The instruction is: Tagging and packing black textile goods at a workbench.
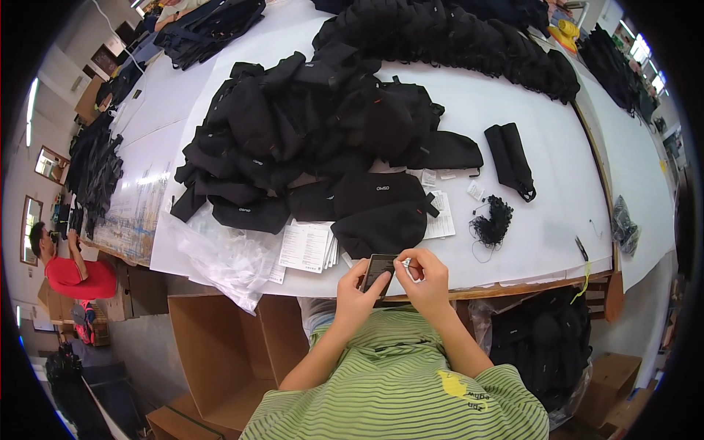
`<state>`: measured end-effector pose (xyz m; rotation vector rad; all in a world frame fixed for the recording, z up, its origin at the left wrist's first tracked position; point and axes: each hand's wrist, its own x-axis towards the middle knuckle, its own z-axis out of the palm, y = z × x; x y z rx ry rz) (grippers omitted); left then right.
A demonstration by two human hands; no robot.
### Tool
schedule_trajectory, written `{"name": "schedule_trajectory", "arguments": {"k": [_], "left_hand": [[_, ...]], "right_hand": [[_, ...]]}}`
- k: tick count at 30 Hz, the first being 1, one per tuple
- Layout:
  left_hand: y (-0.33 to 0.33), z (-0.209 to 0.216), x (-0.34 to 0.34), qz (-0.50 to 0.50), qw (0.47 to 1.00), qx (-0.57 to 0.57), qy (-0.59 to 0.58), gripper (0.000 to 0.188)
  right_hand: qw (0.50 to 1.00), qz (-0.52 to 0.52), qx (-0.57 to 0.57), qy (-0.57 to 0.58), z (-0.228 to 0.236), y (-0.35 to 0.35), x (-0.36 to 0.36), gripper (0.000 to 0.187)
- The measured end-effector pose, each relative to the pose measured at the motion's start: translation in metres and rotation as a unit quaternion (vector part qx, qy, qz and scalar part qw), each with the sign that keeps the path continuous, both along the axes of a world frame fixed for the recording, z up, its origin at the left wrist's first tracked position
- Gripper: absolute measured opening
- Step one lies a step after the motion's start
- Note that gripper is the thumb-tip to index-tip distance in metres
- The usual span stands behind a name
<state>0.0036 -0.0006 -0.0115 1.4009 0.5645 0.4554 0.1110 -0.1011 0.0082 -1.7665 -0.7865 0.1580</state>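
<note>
Close to the table's near edge, my left hand (pixel 357 292) grips a dark, flat rectangular card (pixel 375 267), its thumb lying across the face. My right hand (pixel 427 277) is closed in a pinch at the card's upper right corner; a small whitish bit shows by those fingertips, too small to name. Just beyond both hands lies a black fabric pouch (pixel 379 207). A stack of printed white sheets (pixel 306 245) sits left of it, and more sheets (pixel 441 218) peek out on its right. Behind spreads a large heap of black pouches (pixel 293 110).
On the white table (pixel 543 227) lie a tangle of black cords (pixel 493 222), a rolled black pouch (pixel 509 158), thread snips (pixel 581 248) and a clear plastic bag (pixel 231 264). Black pouches (pixel 447 37) line the back. An open carton (pixel 213 352) stands below; a person in red (pixel 81 276) works at left.
</note>
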Motion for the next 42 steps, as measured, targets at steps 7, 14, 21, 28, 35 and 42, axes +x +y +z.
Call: {"name": "schedule_trajectory", "arguments": {"k": [7,14,21,28,35,42], "left_hand": [[-0.003,0.002,0.001,0.000,0.997,-0.079,-0.014,0.019],[-0.002,0.001,0.004,-0.013,1.000,0.010,-0.011,0.023],[-0.001,0.010,0.005,-0.038,0.999,0.004,-0.008,0.020],[0.028,0.006,-0.007,-0.109,0.984,-0.142,-0.022,0.034],[0.023,0.006,-0.006,-0.176,0.978,-0.109,0.002,0.008],[0.014,0.008,0.028,-0.096,0.994,-0.013,-0.047,0.011]], "right_hand": [[0.996,0.034,-0.016,0.084,-0.001,-0.003,0.004,0.009],[0.996,0.034,-0.028,0.082,0.000,-0.005,0.007,0.009],[0.982,0.038,0.035,0.182,-0.001,-0.008,0.011,0.008],[0.960,0.202,-0.006,0.193,0.005,-0.021,0.018,0.010],[0.946,0.222,-0.028,0.235,0.009,-0.026,0.017,0.013],[0.909,0.207,0.008,0.363,-0.001,-0.033,0.025,0.017]]}}
